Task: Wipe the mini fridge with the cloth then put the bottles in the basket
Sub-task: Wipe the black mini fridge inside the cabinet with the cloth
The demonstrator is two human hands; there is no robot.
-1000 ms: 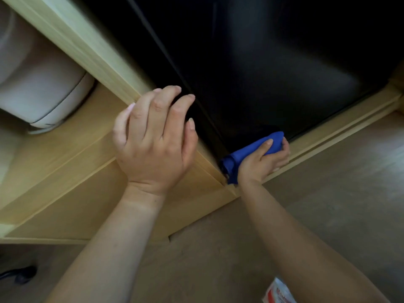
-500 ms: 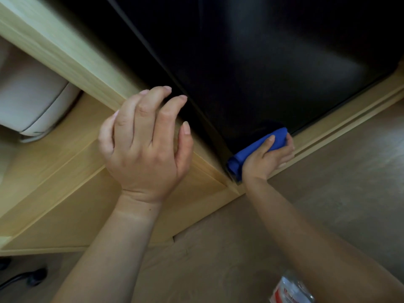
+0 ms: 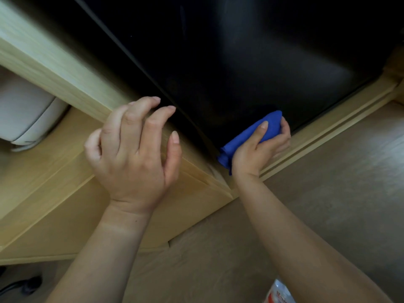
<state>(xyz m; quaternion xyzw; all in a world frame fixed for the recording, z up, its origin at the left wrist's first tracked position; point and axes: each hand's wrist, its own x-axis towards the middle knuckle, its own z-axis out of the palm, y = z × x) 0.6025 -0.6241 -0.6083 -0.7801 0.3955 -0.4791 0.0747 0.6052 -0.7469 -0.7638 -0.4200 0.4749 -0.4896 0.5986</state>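
The black mini fridge (image 3: 251,62) fills the upper middle of the view, set inside a light wooden cabinet (image 3: 65,193). My right hand (image 3: 260,149) presses a bunched blue cloth (image 3: 247,138) against the lower left corner of the fridge door. My left hand (image 3: 133,154) hovers with fingers spread and curled at the wooden edge just left of the fridge, holding nothing. Part of a clear bottle with a red and white label (image 3: 278,291) shows at the bottom edge, below my right forearm. No basket is in view.
A white rounded appliance (image 3: 26,114) sits on the cabinet shelf at the left. A wooden ledge (image 3: 338,119) runs under the fridge to the right. Grey-brown floor (image 3: 328,204) lies below. A dark cable (image 3: 19,283) is at the bottom left.
My right hand has slid the cloth slightly right along the bottom of the fridge door. My left hand has lifted off the wooden edge and its fingers have curled and spread.
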